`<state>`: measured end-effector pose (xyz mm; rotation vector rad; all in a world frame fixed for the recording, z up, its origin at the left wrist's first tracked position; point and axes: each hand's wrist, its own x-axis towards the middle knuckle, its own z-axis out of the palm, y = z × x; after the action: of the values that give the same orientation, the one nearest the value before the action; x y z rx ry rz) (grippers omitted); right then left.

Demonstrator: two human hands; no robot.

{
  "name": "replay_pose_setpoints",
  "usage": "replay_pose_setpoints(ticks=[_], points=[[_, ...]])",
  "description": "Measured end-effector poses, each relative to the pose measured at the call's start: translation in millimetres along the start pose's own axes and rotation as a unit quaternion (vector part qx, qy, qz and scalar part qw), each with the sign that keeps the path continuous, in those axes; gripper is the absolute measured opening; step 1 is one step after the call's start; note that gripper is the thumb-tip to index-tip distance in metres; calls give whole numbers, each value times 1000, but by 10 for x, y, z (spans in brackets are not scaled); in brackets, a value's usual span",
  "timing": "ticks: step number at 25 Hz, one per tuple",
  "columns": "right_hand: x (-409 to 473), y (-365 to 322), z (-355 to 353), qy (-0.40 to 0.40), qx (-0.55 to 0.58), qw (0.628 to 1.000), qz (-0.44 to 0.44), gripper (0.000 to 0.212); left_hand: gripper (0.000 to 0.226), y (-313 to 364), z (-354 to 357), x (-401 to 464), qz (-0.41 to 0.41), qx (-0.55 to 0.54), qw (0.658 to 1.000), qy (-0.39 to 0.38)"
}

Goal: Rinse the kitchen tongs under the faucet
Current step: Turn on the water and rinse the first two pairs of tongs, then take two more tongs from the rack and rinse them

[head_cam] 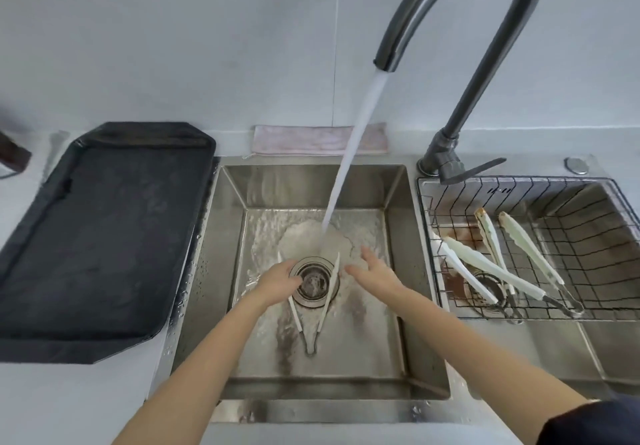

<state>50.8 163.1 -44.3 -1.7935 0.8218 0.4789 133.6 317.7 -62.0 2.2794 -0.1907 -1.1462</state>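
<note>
White-armed kitchen tongs (pixel 329 292) lie spread in a V on the floor of the steel sink (pixel 394 222), hinge toward me, arms straddling the drain (pixel 313 283). My left hand (pixel 278 280) curls over the tongs' left arm, whose tip pokes out beyond the fingers. To the right, my right hand (pixel 375 273) has its fingers spread and holds nothing, with one fingertip close to the right arm. The dark faucet (pixel 460 28) runs, and its water stream (pixel 349 153) hits the sink floor just beyond the tongs' tips.
A black tray (pixel 104 236) lies on the counter to the left. A pink cloth (pixel 311 139) sits behind the sink. At the right, a wire basket (pixel 588 236) in a second basin holds several white tongs (pixel 491 264). The faucet lever (pixel 481 169) points right.
</note>
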Motion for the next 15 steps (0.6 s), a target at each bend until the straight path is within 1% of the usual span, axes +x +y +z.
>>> replay_pose_setpoints(ticks=[3, 5, 8, 12, 15], points=[[-242, -9, -284, 23, -49, 997, -55, 63, 53, 318, 36, -155, 52, 93, 994, 5], [-372, 0, -491, 42, -80, 992, -86, 62, 55, 557, 108, -227, 77, 132, 988, 8], [-553, 83, -841, 69, -93, 986, -123, 59, 55, 954, 298, -313, 110, 176, 978, 11], [-660, 339, -1335, 108, -115, 979, -125, 57, 54, 1474, 644, -363, 171, 232, 958, 6], [-643, 607, -1684, 125, -115, 980, -99, 57, 54, 1798, 930, -358, 184, 260, 948, 14]])
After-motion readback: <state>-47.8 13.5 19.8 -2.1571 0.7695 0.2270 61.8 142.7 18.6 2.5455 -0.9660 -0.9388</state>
